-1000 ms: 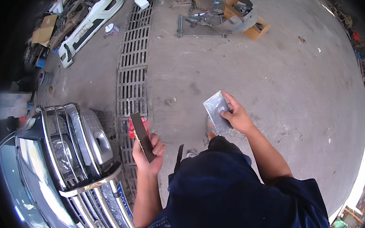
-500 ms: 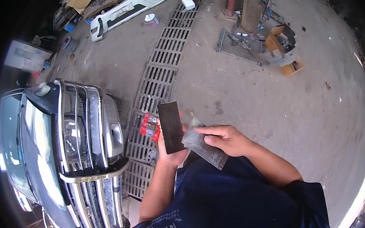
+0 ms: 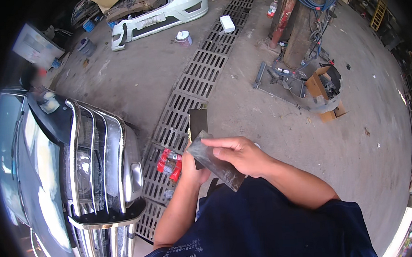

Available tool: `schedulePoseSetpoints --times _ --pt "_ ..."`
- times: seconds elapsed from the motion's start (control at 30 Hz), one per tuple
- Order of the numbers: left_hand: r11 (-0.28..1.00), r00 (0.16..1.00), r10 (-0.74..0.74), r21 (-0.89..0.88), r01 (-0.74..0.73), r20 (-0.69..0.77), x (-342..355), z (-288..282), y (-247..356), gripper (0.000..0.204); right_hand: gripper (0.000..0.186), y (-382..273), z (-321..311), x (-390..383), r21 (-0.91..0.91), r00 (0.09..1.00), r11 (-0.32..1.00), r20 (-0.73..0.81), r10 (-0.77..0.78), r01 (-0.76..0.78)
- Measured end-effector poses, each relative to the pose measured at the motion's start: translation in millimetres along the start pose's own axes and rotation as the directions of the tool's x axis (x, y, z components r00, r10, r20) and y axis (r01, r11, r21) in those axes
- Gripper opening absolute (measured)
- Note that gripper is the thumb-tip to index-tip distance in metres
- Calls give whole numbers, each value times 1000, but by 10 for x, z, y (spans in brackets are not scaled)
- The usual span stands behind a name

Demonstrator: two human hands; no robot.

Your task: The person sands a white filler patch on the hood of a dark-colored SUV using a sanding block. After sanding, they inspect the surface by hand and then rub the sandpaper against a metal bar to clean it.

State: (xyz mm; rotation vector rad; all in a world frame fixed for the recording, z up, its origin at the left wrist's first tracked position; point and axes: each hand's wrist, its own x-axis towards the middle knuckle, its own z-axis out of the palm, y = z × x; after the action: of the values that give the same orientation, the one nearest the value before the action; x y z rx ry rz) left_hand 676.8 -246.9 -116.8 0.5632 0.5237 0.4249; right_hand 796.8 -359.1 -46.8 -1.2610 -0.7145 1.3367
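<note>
My left hand point(image 3: 192, 170), fingers mostly hidden, holds an upright dark brown rectangular pad point(image 3: 198, 118). My right hand point(image 3: 239, 156) grips a thin, smudged grey rectangular plate point(image 3: 223, 175), laid diagonally over the pad, with the index finger along its top. A crumpled red package point(image 3: 169, 164) lies beside my left wrist on the metal drain grate point(image 3: 199, 71).
A dark vehicle point(image 3: 36, 164) with chrome front guard point(image 3: 105, 221) stands close on my left. Ahead are a white bumper point(image 3: 160, 19), paint can point(image 3: 183, 38) and white block point(image 3: 227, 24). A post with hoses point(image 3: 299, 31) and cardboard box point(image 3: 323, 96) stand to the right.
My hands, apart a second ago, have come together, and the grey plate has moved left over the dark pad. The view has tilted upward, showing more of the post and hoses.
</note>
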Motion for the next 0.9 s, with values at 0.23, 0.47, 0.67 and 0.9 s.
schedulePoseSetpoints --times 0.23,0.47,0.67,0.9 --pt "889 951 267 422 -179 -158 585 406 8 42 40 -414 -869 689 282 997 959 -53 48 -31" --pt "291 694 716 935 -201 -74 1274 869 131 56 40 -238 -1799 566 -2 978 979 58 -202 202" --pt "-63 663 727 978 -198 181 1449 1184 38 56 39 -410 -2191 1015 -135 971 963 -13 -238 234" --pt "676 787 590 642 -362 -178 1539 1256 207 52 38 -590 -2527 1355 -29 970 974 -83 -227 225"
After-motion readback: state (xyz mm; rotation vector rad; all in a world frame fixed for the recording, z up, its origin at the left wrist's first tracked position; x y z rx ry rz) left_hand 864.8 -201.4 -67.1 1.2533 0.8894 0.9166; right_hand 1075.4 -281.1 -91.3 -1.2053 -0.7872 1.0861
